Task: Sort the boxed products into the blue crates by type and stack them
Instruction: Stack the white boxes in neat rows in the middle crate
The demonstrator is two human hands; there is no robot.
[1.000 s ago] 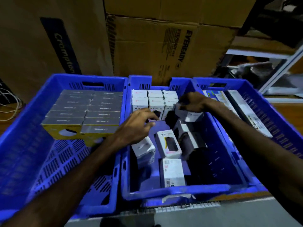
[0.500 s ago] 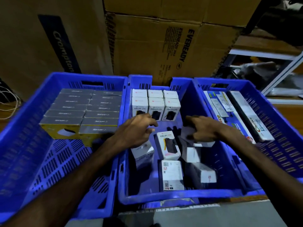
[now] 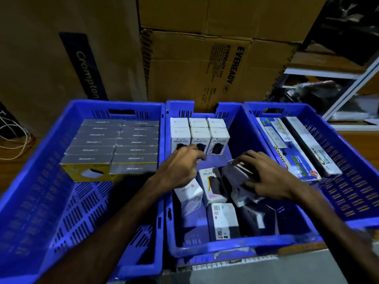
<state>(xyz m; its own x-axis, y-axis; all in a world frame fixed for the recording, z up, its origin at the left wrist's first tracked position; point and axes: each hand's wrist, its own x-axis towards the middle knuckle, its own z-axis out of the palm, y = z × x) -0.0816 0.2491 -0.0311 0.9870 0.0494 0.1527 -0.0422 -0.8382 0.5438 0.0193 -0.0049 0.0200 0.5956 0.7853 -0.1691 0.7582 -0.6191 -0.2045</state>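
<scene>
1. The tilted box (image 3: pixel 239 174) sits in the middle of the middle crate (image 3: pixel 235 245), on top of the loose boxes (image 3: pixel 217 199); the right hand (image 3: pixel 268 177) grasps it, fingers curled over its top and thumb below.
2. The left hand (image 3: pixel 180 167) hovers near the stacked row (image 3: pixel 200 134) at the far wall, fingers loosely bent; it seems to hold nothing, though blur hides the fingertips.
3. Lift the box free first, so the neighbours do not tip; turn it upright, printed front toward the near rim.
4. Set it flush before the row; the left hand may steady the row.
5. The left crate (image 3: pixel 41 181) and the right crate (image 3: pixel 348 160) hold other types; keep this box out of them.
</scene>
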